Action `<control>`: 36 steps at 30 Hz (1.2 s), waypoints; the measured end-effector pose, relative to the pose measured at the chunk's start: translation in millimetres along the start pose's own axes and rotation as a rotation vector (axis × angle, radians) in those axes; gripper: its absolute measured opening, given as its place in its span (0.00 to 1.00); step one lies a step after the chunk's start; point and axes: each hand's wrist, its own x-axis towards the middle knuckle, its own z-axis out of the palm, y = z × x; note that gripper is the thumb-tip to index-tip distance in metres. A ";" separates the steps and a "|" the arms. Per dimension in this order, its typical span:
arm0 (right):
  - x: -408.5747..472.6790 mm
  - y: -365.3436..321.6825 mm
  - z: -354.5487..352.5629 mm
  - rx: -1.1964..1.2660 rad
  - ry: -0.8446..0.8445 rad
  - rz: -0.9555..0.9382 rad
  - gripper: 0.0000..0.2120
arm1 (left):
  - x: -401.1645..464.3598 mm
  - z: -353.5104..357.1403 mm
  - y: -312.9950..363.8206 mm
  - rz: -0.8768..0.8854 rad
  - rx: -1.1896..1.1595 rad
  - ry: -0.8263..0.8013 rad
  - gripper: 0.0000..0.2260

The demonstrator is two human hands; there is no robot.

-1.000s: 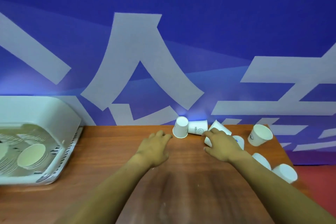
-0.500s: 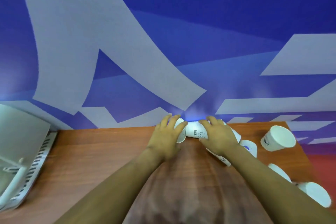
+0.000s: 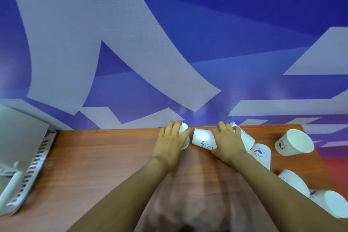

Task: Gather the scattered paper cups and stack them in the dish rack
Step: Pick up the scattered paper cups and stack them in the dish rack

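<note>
Gripping a paper cup each: left hand (image 3: 170, 144) curled round an upturned-looking white cup (image 3: 184, 137) at the far edge of the wooden table (image 3: 94, 156), fingers wrapped over its top; right hand (image 3: 228, 142) laid over a second cup (image 3: 203, 138) lying on its side, printed with "HELL" lettering and a smiley, fingers bent over its wider end. Just apart, those two cups, with a narrow gap between them. Tucked behind the right hand's fingers, a third cup (image 3: 244, 136) on its side, and just beside it a fourth cup (image 3: 261, 155) with a blue round logo, partly hidden by the right wrist. Further right, well apart from the hands, a tilted cup (image 3: 293, 145) showing its open mouth. Near the right forearm at the table's near right corner, two more cups (image 3: 293, 181) (image 3: 333, 205) on their sides. Far left, the white dish rack (image 3: 24, 156), cut off by the frame edge. Behind all, a blue wall (image 3: 207, 24) with pale grey shapes.
</note>
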 end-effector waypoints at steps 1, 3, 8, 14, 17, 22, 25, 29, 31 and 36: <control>-1.8 -2.6 0.1 -0.014 -0.003 -0.008 0.24 | -4.2 -1.0 -2.0 -0.002 0.003 -0.024 0.30; -5.6 -6.3 -1.1 -0.045 0.006 -0.034 0.24 | -11.4 -4.0 -8.1 -0.020 0.068 -0.067 0.25; -23.2 -14.8 -20.8 0.022 0.086 -0.078 0.27 | -42.7 -9.9 -20.3 -0.040 0.106 -0.109 0.21; -56.8 -34.7 -41.0 0.124 0.122 -0.105 0.31 | -80.6 -20.0 -33.0 -0.154 -0.003 -0.184 0.16; -73.6 -51.0 -50.9 0.144 0.115 -0.087 0.32 | -101.9 -35.6 -46.7 -0.188 -0.132 -0.180 0.18; -108.3 -70.9 -81.3 0.125 0.145 -0.084 0.32 | -146.4 -69.5 -65.6 -0.294 -0.277 -0.131 0.19; -133.4 -81.0 -98.6 0.111 0.192 -0.100 0.33 | -175.8 -84.9 -72.0 -0.343 -0.346 -0.108 0.17; -168.2 -98.3 -111.1 0.119 0.197 -0.128 0.33 | -218.5 -99.5 -73.6 -0.394 -0.462 -0.024 0.24; -183.6 -106.8 -112.8 0.142 0.195 -0.142 0.33 | -238.3 -106.4 -70.5 -0.402 -0.517 0.012 0.30; -212.9 -129.6 -111.7 0.192 0.164 -0.180 0.34 | -281.5 -115.0 -61.9 -0.456 -0.673 0.103 0.31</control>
